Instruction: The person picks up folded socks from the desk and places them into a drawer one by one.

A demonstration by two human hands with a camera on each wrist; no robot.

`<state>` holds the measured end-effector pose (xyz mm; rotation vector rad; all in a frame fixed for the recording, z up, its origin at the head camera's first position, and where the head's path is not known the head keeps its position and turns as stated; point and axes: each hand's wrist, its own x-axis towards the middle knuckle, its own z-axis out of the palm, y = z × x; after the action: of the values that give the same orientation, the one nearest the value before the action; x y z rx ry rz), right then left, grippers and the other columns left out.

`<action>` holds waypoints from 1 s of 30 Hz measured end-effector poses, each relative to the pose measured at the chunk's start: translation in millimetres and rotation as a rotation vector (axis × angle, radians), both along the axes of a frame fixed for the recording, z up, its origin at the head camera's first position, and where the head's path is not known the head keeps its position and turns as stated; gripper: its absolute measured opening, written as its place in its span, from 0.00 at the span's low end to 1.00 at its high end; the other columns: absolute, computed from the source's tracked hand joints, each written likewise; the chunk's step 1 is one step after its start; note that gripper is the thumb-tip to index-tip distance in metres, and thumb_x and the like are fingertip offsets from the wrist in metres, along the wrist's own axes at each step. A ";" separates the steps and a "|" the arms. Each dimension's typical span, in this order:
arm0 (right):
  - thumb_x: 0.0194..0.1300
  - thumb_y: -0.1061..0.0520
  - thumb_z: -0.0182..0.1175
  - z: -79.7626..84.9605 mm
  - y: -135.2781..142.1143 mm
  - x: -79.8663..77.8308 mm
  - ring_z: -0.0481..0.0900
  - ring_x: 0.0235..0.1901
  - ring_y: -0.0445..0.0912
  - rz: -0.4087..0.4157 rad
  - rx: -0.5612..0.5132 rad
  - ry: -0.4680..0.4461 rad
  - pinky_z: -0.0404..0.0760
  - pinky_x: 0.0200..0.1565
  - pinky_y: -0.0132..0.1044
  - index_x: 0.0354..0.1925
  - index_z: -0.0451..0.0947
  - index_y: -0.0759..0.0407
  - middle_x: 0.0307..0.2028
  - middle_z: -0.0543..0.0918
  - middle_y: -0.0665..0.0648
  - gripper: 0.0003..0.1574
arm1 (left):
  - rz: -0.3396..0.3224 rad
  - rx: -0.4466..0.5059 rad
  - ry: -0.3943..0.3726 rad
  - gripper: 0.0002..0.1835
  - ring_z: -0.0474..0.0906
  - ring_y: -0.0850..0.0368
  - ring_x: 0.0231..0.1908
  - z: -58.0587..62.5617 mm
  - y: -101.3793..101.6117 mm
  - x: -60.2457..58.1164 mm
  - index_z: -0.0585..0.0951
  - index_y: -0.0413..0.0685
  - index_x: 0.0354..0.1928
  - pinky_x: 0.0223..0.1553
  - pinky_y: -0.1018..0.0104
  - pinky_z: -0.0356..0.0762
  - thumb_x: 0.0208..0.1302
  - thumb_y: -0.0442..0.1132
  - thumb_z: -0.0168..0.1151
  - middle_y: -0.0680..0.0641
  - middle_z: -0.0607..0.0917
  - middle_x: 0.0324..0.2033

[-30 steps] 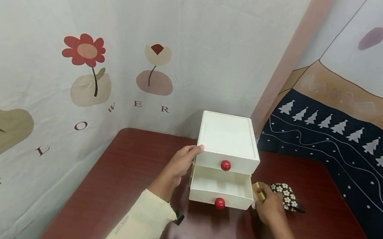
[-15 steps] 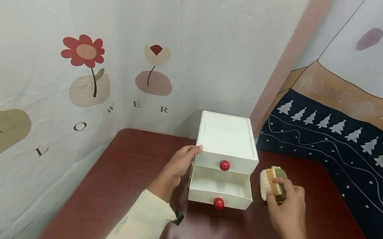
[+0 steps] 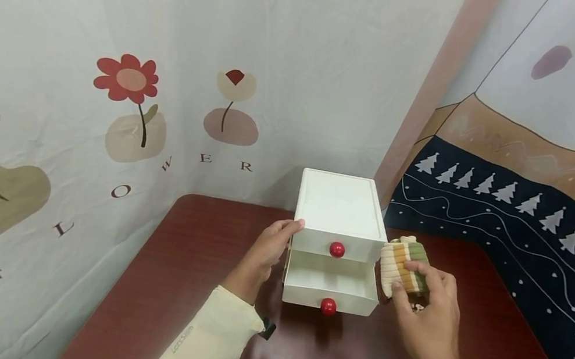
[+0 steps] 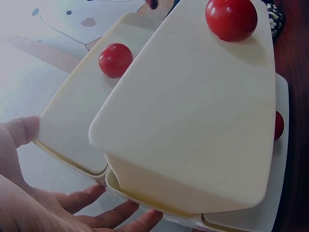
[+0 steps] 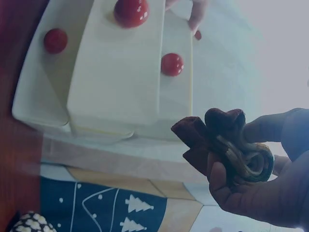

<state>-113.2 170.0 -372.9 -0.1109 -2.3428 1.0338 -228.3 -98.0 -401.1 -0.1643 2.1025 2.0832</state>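
Observation:
A white drawer cabinet (image 3: 343, 203) with red round knobs stands on the table, its middle drawer (image 3: 304, 296) pulled out, its pale inside showing. My left hand (image 3: 271, 243) rests against the cabinet's left side, thumb at the top front corner and fingers spread along the side in the left wrist view. My right hand (image 3: 434, 306) pinches a ribbed, folded knit piece (image 3: 398, 262) striped cream, mustard and green, just right of the open drawer. In the right wrist view its rolled edges (image 5: 241, 154) look dark; its exact kind does not show.
A black cloth thing with white flowers (image 5: 31, 224) lies on the table to the right, mostly behind my right hand in the head view. The reddish-brown table (image 3: 205, 258) meets a printed curtain (image 3: 288, 74) at the back.
The right hand first moved right, away from the drawer's side, and the striped knit piece came into view in its fingers. Now it is slightly higher and nearer the cabinet. The left hand stays put.

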 end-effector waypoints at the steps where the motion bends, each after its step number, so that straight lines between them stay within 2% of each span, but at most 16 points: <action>1: 0.63 0.69 0.75 0.6 -1.5 -0.1 0.76 0.47 0.57 0.005 -0.002 0.005 0.70 0.36 0.18 0.59 0.85 0.58 0.56 0.75 0.67 0.26 | 0.001 -0.002 -0.001 0.38 0.71 0.33 0.74 -0.2 0.1 -0.1 0.74 0.46 0.76 0.74 0.17 0.56 0.76 0.64 0.63 0.36 0.78 0.73; 7: 0.64 0.70 0.75 3.0 -13.1 -1.3 0.76 0.46 0.57 0.046 -0.048 -0.005 0.74 0.35 0.21 0.59 0.84 0.59 0.55 0.75 0.66 0.26 | 0.001 -0.008 0.002 0.37 0.71 0.33 0.74 -1.7 -0.6 -0.8 0.75 0.46 0.75 0.73 0.17 0.57 0.76 0.63 0.62 0.36 0.78 0.73; 10: 0.64 0.71 0.75 2.5 -19.2 -2.6 0.76 0.46 0.55 0.069 -0.082 -0.014 0.76 0.36 0.19 0.59 0.84 0.60 0.54 0.75 0.65 0.26 | -0.003 -0.003 0.004 0.37 0.71 0.32 0.75 -2.0 -1.2 -1.5 0.75 0.46 0.75 0.73 0.17 0.56 0.76 0.63 0.62 0.36 0.78 0.73; 17: 0.60 0.70 0.78 -4.0 -30.7 -7.2 0.72 0.51 0.49 0.099 -0.121 0.000 0.73 0.41 0.14 0.55 0.85 0.62 0.53 0.77 0.63 0.24 | -0.011 0.000 0.000 0.38 0.71 0.32 0.75 -2.6 -1.2 -2.3 0.74 0.45 0.75 0.74 0.17 0.55 0.76 0.63 0.62 0.36 0.78 0.73; 22: 0.57 0.69 0.81 -9.9 -36.6 -12.0 0.74 0.45 0.45 0.116 -0.132 0.012 0.79 0.38 0.21 0.50 0.85 0.61 0.49 0.78 0.61 0.23 | -0.006 -0.001 0.005 0.37 0.74 0.36 0.71 -2.1 -1.1 -2.4 0.75 0.45 0.75 0.73 0.16 0.56 0.76 0.64 0.62 0.36 0.79 0.71; 26: 0.57 0.69 0.81 -17.7 -39.7 -16.5 0.73 0.38 0.42 0.125 -0.150 -0.010 0.79 0.34 0.26 0.48 0.84 0.60 0.47 0.78 0.60 0.22 | -0.004 0.002 0.002 0.37 0.74 0.36 0.70 -2.6 -1.2 -2.6 0.75 0.45 0.74 0.73 0.17 0.56 0.76 0.63 0.62 0.36 0.80 0.70; 30: 0.56 0.69 0.81 -26.3 -42.7 -22.4 0.72 0.40 0.42 0.120 -0.154 -0.013 0.78 0.36 0.28 0.46 0.84 0.60 0.45 0.79 0.60 0.21 | -0.004 0.001 0.001 0.37 0.74 0.34 0.71 -2.5 -1.5 -2.6 0.75 0.45 0.75 0.73 0.17 0.57 0.76 0.63 0.63 0.37 0.80 0.71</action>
<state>-135.6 127.3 -399.3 -0.0365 -2.3022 1.2757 -230.9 -99.5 -403.6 -0.1592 2.1007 2.0825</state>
